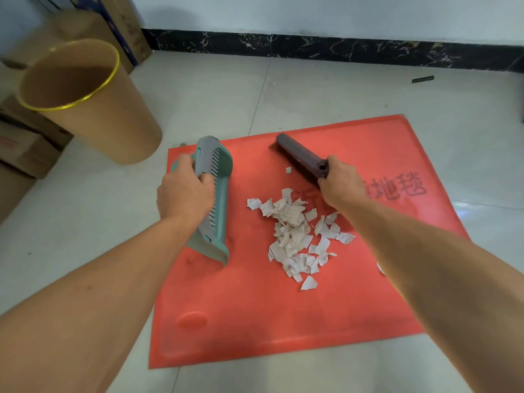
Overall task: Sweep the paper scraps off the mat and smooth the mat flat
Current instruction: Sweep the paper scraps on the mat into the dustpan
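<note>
scraps (297, 236) lie heaped mid-mat (255, 321), between the two tools. left hand (184, 194) is clamped on the dustpan (217, 199), its lip resting on the mat. right hand (338, 181) is clamped on the brush (299, 157), which sits beyond the heap. judged: scraps light, apt to scatter; mat soft, dimpled, best pressed flat by palm.

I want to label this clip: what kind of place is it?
Probably an indoor storage corner: tiled floor, dark marble baseboard, and cardboard boxes stacked behind a brown bin.
</note>
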